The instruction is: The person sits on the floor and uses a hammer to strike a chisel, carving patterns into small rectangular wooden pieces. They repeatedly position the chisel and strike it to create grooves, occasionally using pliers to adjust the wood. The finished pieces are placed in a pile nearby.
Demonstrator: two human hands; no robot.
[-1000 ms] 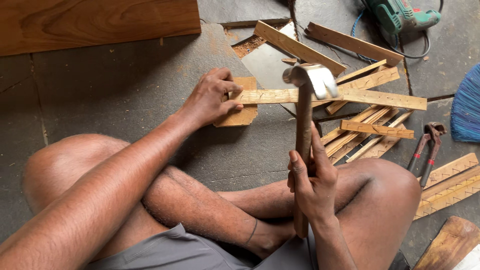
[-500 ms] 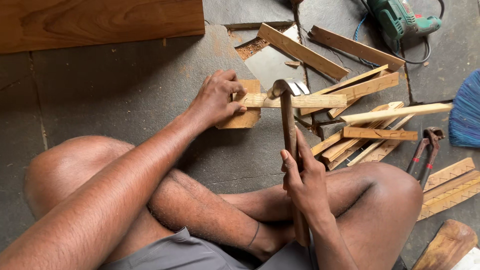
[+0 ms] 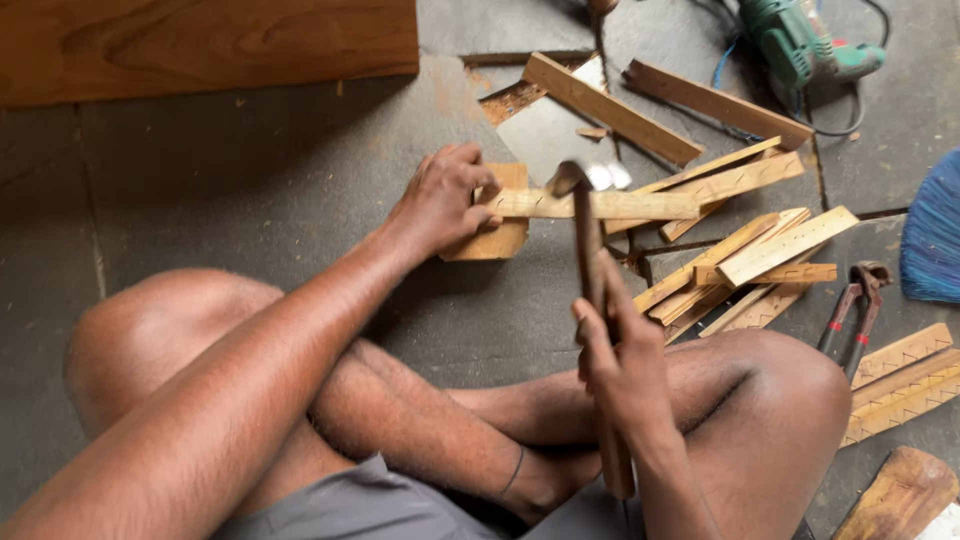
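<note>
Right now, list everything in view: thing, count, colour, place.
hammer: one, wooden handle, metal head, head down on the strip
wooden strip: one, pale, lying across the block
wooden block: one, tan, under the left hand
slat pile: many, pale, right of centre
pincers: one, red-handled, by the right knee
power drill: one, green, top right
broom: one, blue, right edge
wooden board: one, brown, top left
stone floor: grey, beneath all
left hand: pressing strip onto block
right hand: gripping hammer handle
</note>
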